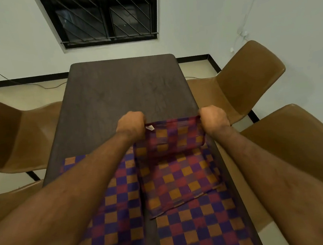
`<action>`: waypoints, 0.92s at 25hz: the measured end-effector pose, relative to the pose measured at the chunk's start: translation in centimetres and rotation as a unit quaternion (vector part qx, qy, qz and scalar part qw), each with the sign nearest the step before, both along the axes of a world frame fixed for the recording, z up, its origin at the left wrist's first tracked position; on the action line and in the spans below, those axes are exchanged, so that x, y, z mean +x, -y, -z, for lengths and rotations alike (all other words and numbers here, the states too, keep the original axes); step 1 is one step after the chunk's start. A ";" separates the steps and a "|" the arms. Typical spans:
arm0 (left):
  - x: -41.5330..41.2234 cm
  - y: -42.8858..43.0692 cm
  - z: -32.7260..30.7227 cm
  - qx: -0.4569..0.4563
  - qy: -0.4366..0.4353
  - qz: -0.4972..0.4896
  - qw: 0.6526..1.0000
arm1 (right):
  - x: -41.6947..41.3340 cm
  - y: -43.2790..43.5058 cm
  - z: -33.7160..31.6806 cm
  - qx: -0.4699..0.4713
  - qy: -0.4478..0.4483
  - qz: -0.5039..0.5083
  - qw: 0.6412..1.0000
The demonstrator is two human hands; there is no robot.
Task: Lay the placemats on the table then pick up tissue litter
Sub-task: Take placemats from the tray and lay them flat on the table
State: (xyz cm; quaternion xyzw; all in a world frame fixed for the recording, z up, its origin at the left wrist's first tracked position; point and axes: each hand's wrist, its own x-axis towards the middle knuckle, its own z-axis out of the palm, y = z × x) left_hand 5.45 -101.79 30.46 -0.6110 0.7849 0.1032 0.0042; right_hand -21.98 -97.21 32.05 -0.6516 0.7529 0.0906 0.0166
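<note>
Step being worked on is the mat laying; litter pickup isn't being started yet. Folded placemat [170,139] is being held mid-frame, its top corners being pinched tight in the curled left hand [131,125] and right hand [214,118]. Two laid placemats [205,231] are being left at the bottom. Next it's probably needing to be opened and spread on the bare table [126,86], upper middle.

Readable text: none anywhere in view.
On the top placemat [170,139]: a small white tag [149,127] at its upper left corner, middle of the frame; too small to read.
</note>
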 end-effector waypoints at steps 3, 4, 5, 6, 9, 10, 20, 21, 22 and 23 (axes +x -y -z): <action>0.0 4.6 -1.0 -0.001 -0.037 -0.043 0.998 | 0.5 4.9 -0.7 -0.025 0.044 0.001 0.999; 0.0 6.4 -1.5 -0.009 -0.043 -0.053 0.998 | 0.7 6.7 -1.1 -0.036 0.051 -0.001 0.998; 0.1 8.3 -2.4 -0.026 -0.047 -0.062 0.997 | 0.9 8.8 -1.8 -0.049 0.053 -0.008 0.997; 0.1 10.2 -3.3 -0.048 -0.058 -0.072 0.995 | 1.2 10.8 -2.8 -0.072 0.053 -0.020 0.996; -0.1 16.4 -8.4 -0.129 -0.162 -0.112 0.972 | 1.2 17.6 -8.0 -0.199 0.071 -0.066 0.975; -0.3 18.4 -10.5 -0.164 -0.196 -0.118 0.960 | 1.0 19.7 -10.4 -0.247 0.079 -0.070 0.963; 0.0 25.5 -18.4 -0.351 -0.299 -0.029 0.887 | -0.9 26.4 -16.6 -0.460 0.157 -0.052 0.873; 0.2 24.7 -16.6 -0.344 -0.300 -0.011 0.889 | -1.1 26.0 -14.9 -0.453 0.159 -0.053 0.875; 0.4 23.9 -14.4 -0.333 -0.300 0.002 0.894 | -1.3 25.1 -12.9 -0.441 0.163 -0.055 0.881; 0.7 23.0 -11.8 -0.319 -0.296 0.007 0.900 | -1.5 24.3 -10.8 -0.427 0.166 -0.058 0.887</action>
